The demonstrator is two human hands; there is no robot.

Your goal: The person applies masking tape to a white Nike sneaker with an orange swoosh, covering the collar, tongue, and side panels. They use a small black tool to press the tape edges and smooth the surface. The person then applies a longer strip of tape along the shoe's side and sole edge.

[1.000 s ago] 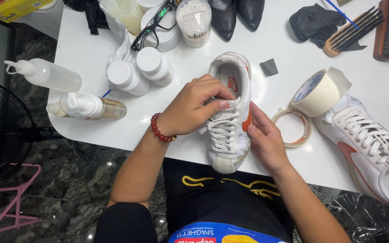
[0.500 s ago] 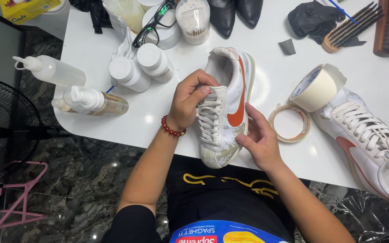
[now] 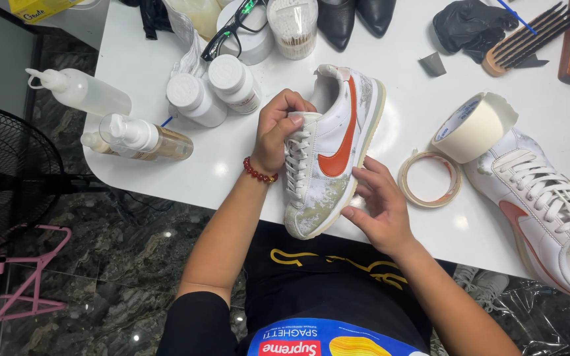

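Observation:
A dirty white sneaker (image 3: 334,155) with an orange side mark and white laces is tipped onto its side over the near edge of the white table (image 3: 232,168). My left hand (image 3: 278,128), with a red bead bracelet at the wrist, grips the tongue and laces at the top of the sneaker. My right hand (image 3: 377,207) holds the sole edge from the right, fingers spread along it. The toe points toward me and shows brownish stains.
The matching sneaker (image 3: 549,211) lies at the right. Two tape rolls (image 3: 460,148) sit beside it. White jars (image 3: 216,92), a squeeze bottle (image 3: 80,92) and a pump bottle (image 3: 140,138) stand left. Brushes (image 3: 529,36), black shoes (image 3: 354,16) and glasses (image 3: 232,26) lie behind. A fan (image 3: 8,178) stands by the floor.
Both hands have rolled the sneaker from upright onto its side, so the orange side mark now faces up. My left hand shifted from the top to the tongue.

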